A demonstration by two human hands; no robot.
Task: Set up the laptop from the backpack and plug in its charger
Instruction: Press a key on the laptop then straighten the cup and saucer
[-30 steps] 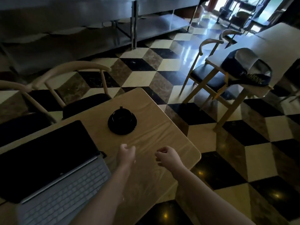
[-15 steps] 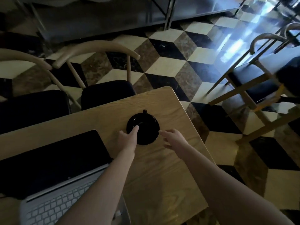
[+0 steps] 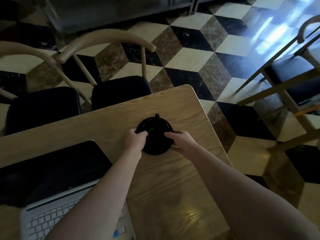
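Open laptop [image 3: 57, 184] at lower left on the tabletop [image 3: 173, 179], then left hand [image 3: 136, 140] and right hand [image 3: 181, 141] gripping a round black object [image 3: 155, 134] at centre, chairs [image 3: 107, 66] beyond at upper left.

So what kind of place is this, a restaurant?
Probably a cafe or restaurant: a small wooden table, matching chairs with dark seats, another chair beside them, and a checkered tile floor.

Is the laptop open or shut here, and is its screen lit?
Open: the laptop shows both its keyboard and its raised screen. The screen is dark.
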